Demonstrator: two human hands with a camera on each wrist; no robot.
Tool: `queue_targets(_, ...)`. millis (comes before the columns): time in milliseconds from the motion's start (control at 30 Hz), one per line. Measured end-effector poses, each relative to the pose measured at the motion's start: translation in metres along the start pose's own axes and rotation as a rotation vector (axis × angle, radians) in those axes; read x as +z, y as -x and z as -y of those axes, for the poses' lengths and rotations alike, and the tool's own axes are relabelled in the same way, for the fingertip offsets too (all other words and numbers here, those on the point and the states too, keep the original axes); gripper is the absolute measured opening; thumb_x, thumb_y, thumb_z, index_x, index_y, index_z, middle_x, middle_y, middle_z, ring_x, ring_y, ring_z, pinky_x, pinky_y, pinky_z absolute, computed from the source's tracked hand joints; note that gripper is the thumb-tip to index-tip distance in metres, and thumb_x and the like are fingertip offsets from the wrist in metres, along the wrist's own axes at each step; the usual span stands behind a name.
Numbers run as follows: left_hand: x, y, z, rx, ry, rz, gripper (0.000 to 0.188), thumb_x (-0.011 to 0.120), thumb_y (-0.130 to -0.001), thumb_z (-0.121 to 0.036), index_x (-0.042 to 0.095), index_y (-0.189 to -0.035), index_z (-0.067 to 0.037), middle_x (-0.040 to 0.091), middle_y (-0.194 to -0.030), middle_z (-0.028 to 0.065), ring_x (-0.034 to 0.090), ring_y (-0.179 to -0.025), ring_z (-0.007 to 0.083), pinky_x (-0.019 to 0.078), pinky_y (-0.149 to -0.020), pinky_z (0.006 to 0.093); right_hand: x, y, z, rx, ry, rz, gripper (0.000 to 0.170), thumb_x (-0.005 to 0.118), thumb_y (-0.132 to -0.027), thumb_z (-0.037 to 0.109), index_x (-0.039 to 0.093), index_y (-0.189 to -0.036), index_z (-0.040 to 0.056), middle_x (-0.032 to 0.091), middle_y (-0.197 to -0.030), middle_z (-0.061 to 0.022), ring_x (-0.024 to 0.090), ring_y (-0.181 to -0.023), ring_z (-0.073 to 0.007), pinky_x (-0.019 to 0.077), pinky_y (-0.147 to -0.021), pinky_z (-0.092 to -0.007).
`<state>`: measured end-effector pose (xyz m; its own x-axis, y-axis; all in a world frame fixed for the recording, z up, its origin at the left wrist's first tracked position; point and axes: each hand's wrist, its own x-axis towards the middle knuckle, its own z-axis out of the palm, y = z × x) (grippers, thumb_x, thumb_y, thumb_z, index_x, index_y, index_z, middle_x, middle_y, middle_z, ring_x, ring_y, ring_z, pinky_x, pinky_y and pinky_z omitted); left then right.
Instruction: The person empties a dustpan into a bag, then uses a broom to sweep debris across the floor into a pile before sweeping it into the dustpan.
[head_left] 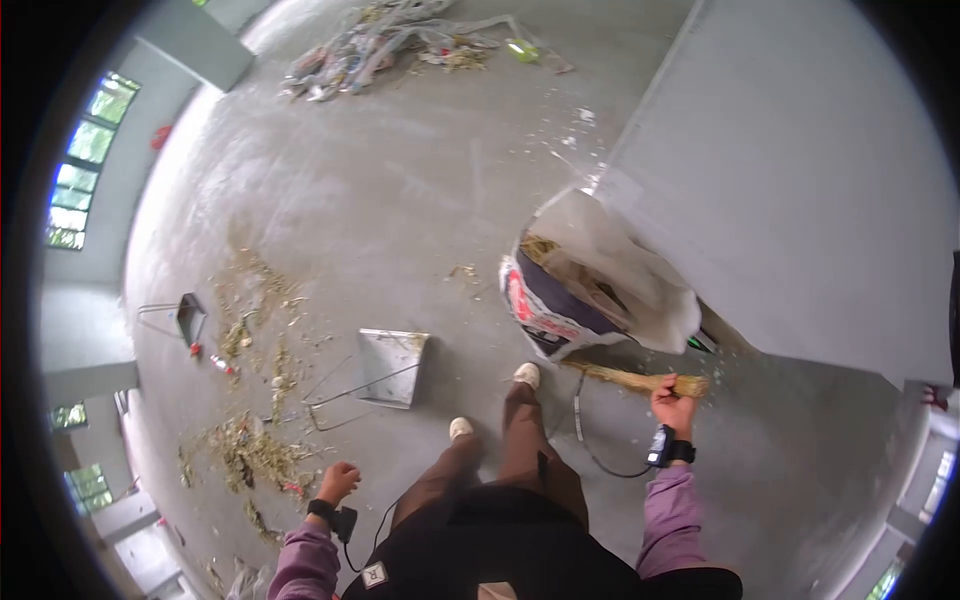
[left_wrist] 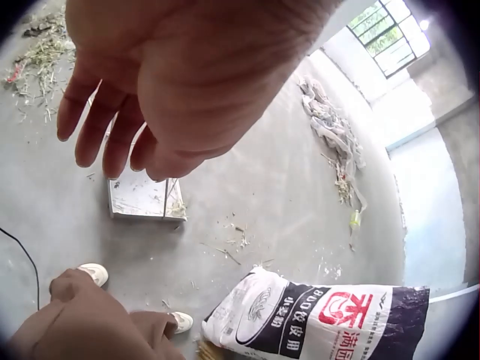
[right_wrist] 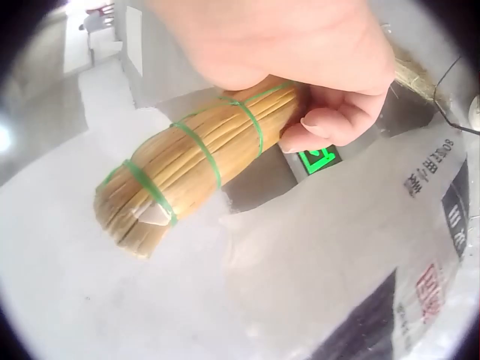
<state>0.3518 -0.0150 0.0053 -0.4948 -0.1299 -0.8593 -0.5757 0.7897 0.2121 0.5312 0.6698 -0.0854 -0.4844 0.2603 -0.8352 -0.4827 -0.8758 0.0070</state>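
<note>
My right hand [head_left: 676,410] grips a straw hand broom [head_left: 625,377] around its thick handle. In the right wrist view, green bands circle the straw handle [right_wrist: 180,161], whose blunt end sticks out past the fist; thumb and fingers curl round it. The bristle end points left in the head view, toward my feet, just in front of a white printed sack [head_left: 545,305]. My left hand [head_left: 340,482] hangs with nothing in it, fingers loosely bent. Nearest to it is a metal dustpan [head_left: 388,375] with a long wire handle, which lies on the floor.
Straw litter [head_left: 250,450] is strewn across the floor at the left, near a second dustpan [head_left: 188,318]. A heap of plastic sheeting [head_left: 370,50] lies farther off. A large grey-white panel [head_left: 790,200] stands behind the sack. A black cable [head_left: 590,440] runs from my right wrist.
</note>
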Motion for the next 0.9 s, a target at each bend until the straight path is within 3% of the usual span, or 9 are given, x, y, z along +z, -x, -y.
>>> queue_targets(100, 0.000, -0.011, 0.019, 0.042, 0.057, -0.073, 0.027, 0.055, -0.076, -0.019, 0.059, -0.095, -0.001, 0.062, -0.075, 0.0069, 0.059, -0.060, 0.0140, 0.0461, -0.047, 0.0261, -0.021, 0.049, -0.030, -0.061, 0.118, -0.039, 0.033, 0.060, -0.077, 0.038, 0.055, -0.087, 0.0063, 0.058, -0.072, -0.0034, 0.055, -0.059, -0.0153, 0.0401, -0.049, -0.0243)
queue_targets(200, -0.011, -0.034, 0.040, 0.120, 0.127, -0.158, 0.031, 0.056, -0.078, -0.022, 0.054, -0.102, -0.002, 0.058, -0.079, 0.0053, 0.057, -0.064, 0.0146, 0.0463, -0.049, 0.0282, -0.029, 0.101, -0.063, 0.012, 0.293, -0.017, 0.029, 0.057, -0.078, 0.035, 0.054, -0.083, 0.0069, 0.056, -0.068, -0.0024, 0.054, -0.057, -0.0151, 0.0403, -0.050, -0.0240)
queue_targets(333, -0.034, -0.077, 0.055, 0.124, 0.317, -0.232, 0.046, 0.057, -0.078, -0.024, 0.045, -0.119, -0.006, 0.054, -0.094, 0.0052, 0.054, -0.072, 0.0144, 0.0470, -0.054, 0.0300, -0.074, 0.146, -0.102, -0.019, 0.511, -0.066, 0.032, 0.057, -0.080, 0.030, 0.048, -0.094, 0.0030, 0.055, -0.077, -0.0079, 0.056, -0.066, -0.0163, 0.0431, -0.051, -0.0254)
queue_targets(367, -0.041, -0.084, 0.058, 0.151, 0.353, -0.236, 0.051, 0.058, -0.077, -0.024, 0.041, -0.122, -0.006, 0.054, -0.096, 0.0049, 0.054, -0.077, 0.0137, 0.0463, -0.057, 0.0311, -0.084, 0.161, -0.113, -0.010, 0.471, -0.066, 0.033, 0.056, -0.082, 0.024, 0.044, -0.102, 0.0008, 0.054, -0.084, -0.0122, 0.057, -0.073, -0.0184, 0.0475, -0.054, -0.0262)
queue_targets(433, -0.052, -0.086, 0.057, 0.202, 0.415, -0.240, 0.058, 0.059, -0.076, -0.024, 0.036, -0.126, -0.006, 0.052, -0.103, 0.0051, 0.052, -0.085, 0.0141, 0.0452, -0.063, 0.0337, -0.109, 0.180, -0.128, -0.024, 0.565, -0.109, 0.031, 0.055, -0.083, 0.022, 0.045, -0.102, -0.0002, 0.054, -0.085, -0.0118, 0.056, -0.073, -0.0183, 0.0485, -0.055, -0.0261)
queue_targets(600, -0.067, -0.087, 0.060, 0.277, 0.416, -0.206, 0.063, 0.059, -0.076, -0.028, 0.034, -0.129, -0.006, 0.047, -0.119, 0.0072, 0.049, -0.095, 0.0180, 0.0437, -0.073, 0.0376, -0.163, 0.187, -0.140, -0.014, 0.766, -0.227, 0.032, 0.060, -0.079, 0.019, 0.045, -0.099, -0.0012, 0.054, -0.080, -0.0120, 0.057, -0.062, -0.0187, 0.0516, -0.053, -0.0276)
queue_targets(767, -0.056, -0.079, 0.072, 0.252, 0.339, -0.235, 0.061, 0.059, -0.077, -0.024, 0.034, -0.130, -0.008, 0.051, -0.106, 0.0044, 0.050, -0.087, 0.0159, 0.0461, -0.069, 0.0352, -0.185, 0.186, -0.140, -0.092, 1.094, -0.374, 0.023, 0.061, -0.077, 0.019, 0.051, -0.087, 0.0004, 0.055, -0.067, -0.0095, 0.055, -0.052, -0.0183, 0.0465, -0.046, -0.0293)
queue_targets(833, -0.043, -0.078, 0.079, 0.244, 0.352, -0.219, 0.061, 0.059, -0.077, -0.024, 0.034, -0.130, -0.008, 0.051, -0.108, 0.0069, 0.051, -0.090, 0.0187, 0.0466, -0.070, 0.0356, -0.212, 0.168, -0.126, -0.138, 1.239, -0.428, 0.024, 0.063, -0.075, 0.021, 0.051, -0.086, 0.0022, 0.054, -0.066, -0.0089, 0.055, -0.051, -0.0184, 0.0465, -0.044, -0.0303)
queue_targets(900, -0.035, -0.076, 0.099, 0.247, 0.309, -0.279, 0.061, 0.061, -0.075, -0.021, 0.035, -0.128, -0.005, 0.052, -0.111, 0.0109, 0.052, -0.092, 0.0209, 0.0465, -0.072, 0.0348, -0.220, 0.162, -0.121, -0.087, 1.196, -0.474, 0.023, 0.061, -0.076, 0.020, 0.049, -0.086, 0.0035, 0.054, -0.066, -0.0081, 0.055, -0.052, -0.0187, 0.0474, -0.045, -0.0305)
